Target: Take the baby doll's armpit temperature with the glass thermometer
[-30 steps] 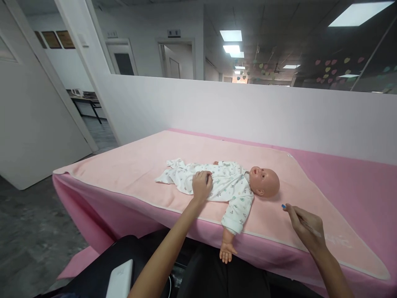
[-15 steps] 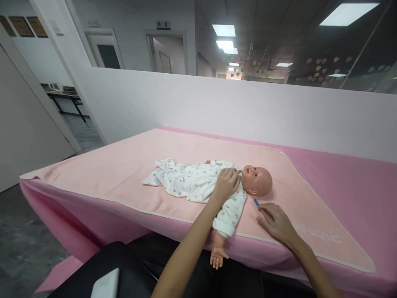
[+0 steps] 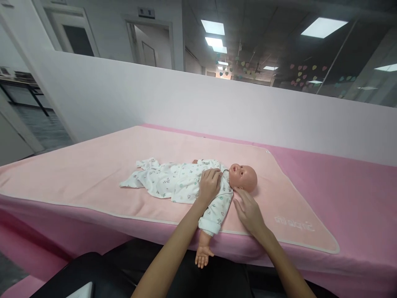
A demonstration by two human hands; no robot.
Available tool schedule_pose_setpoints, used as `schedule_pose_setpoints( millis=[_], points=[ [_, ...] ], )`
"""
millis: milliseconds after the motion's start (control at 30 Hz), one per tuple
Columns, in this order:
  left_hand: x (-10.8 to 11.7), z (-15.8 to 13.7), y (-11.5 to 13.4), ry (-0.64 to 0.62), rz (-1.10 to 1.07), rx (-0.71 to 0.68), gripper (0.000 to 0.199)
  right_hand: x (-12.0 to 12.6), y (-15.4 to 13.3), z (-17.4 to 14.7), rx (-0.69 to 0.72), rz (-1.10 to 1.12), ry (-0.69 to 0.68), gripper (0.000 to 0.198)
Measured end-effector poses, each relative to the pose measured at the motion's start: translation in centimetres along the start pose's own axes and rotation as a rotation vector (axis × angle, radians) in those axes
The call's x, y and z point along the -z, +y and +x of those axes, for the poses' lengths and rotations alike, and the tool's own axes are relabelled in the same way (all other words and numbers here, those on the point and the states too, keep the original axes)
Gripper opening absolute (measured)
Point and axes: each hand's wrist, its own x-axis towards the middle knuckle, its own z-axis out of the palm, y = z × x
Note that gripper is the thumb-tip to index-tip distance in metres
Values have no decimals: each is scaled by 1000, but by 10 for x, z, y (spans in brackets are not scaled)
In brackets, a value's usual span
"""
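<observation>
A baby doll (image 3: 243, 177) lies on its back on a peach blanket (image 3: 105, 165), in a white patterned garment (image 3: 176, 180). Its head points right, and one arm hangs over the near edge, the doll's hand (image 3: 204, 256) palm up. My left hand (image 3: 210, 184) rests on the doll's chest near the collar, fingers laid over the cloth. At the near side of the doll's neck, just below the ear, is my right hand (image 3: 249, 209), with its fingers bent toward the neck and the thumb a little apart. Whatever lies between those fingers is hidden; no blue piece shows.
Pink cloth (image 3: 356, 198) covers the table under the blanket. A low white partition (image 3: 186, 99) runs along the back. Below the near edge are my dark-clothed legs (image 3: 93, 273) and a white flat object (image 3: 81, 291).
My right hand has moved up to the doll's neck. The small blue piece at its fingertips has gone from sight. My left hand stays on the chest; the view has swung right.
</observation>
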Motion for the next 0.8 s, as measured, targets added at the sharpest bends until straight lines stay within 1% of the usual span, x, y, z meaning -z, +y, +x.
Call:
schedule_pose_setpoints(
  millis=[67, 100, 167, 267, 333, 400, 467, 633, 800],
  points=[
    [-1, -1, -2, 23, 2, -4, 14, -17, -18, 35, 93, 94, 24, 40],
    [-2, -1, -3, 30, 11, -4, 14, -28, -24, 51, 112, 124, 45, 41],
    [-5, -2, -5, 49, 49, 21, 14, -52, -30, 77, 102, 166, 145, 42],
    [-7, -4, -8, 64, 88, 75, 14, -82, -23, 94, 64, 260, 277, 44],
    [-7, -5, -8, 42, 71, 79, 11, -92, -14, 94, 35, 312, 327, 45],
    [-7, -5, -8, 16, 46, 73, 9, -95, -7, 90, 18, 339, 342, 46],
    [-6, -6, -6, 15, 38, 79, 8, -93, -4, 87, 24, 358, 338, 46],
    [-5, -5, -4, 47, 6, 87, 9, -89, -7, 86, 16, 388, 346, 45],
    [-3, -4, -3, 15, 12, 109, 10, -91, -8, 86, -23, 411, 335, 43]
  ],
)
